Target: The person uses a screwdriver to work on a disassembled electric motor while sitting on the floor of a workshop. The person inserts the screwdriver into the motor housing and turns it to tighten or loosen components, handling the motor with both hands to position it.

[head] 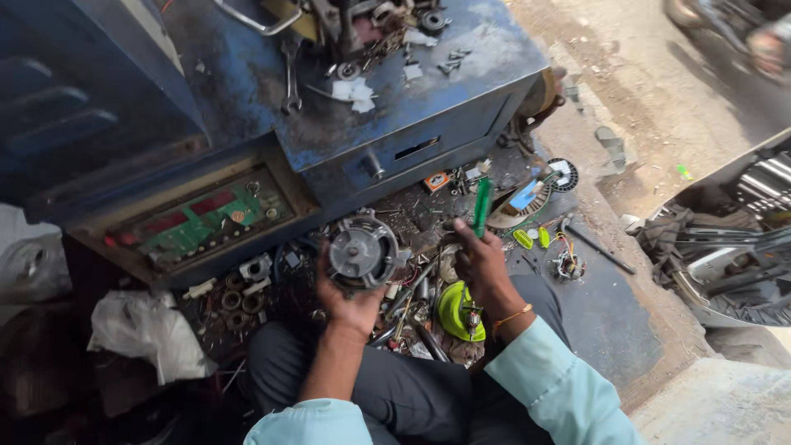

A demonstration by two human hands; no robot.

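The round grey metal motor housing (360, 251) sits just below the frame's centre, held up from underneath by the left hand (350, 303), whose fingers wrap its lower rim. It looks like cast metal with a winding inside, so I judge it heavy for its size, stiff, and likely greasy; the rim is the sound place to hold it, away from the central hub and any thin wires. At about 3 o'clock from the housing, the right hand (480, 262) has its grip wrapped fully round the lower end of a slim green-handled tool (482, 204) (a screwdriver, by the look of it), which stands nearly upright and apart from the housing. The tool should be light and rigid.

Around both hands the floor is strewn with small parts: a yellow-green plastic cover (456, 306) at 5 o'clock, dark metal rings (235, 301) at 9 o'clock. A worn blue metal cabinet (395, 115) stands at 12 o'clock, and beside it a green circuit board (206, 221) lies exposed.
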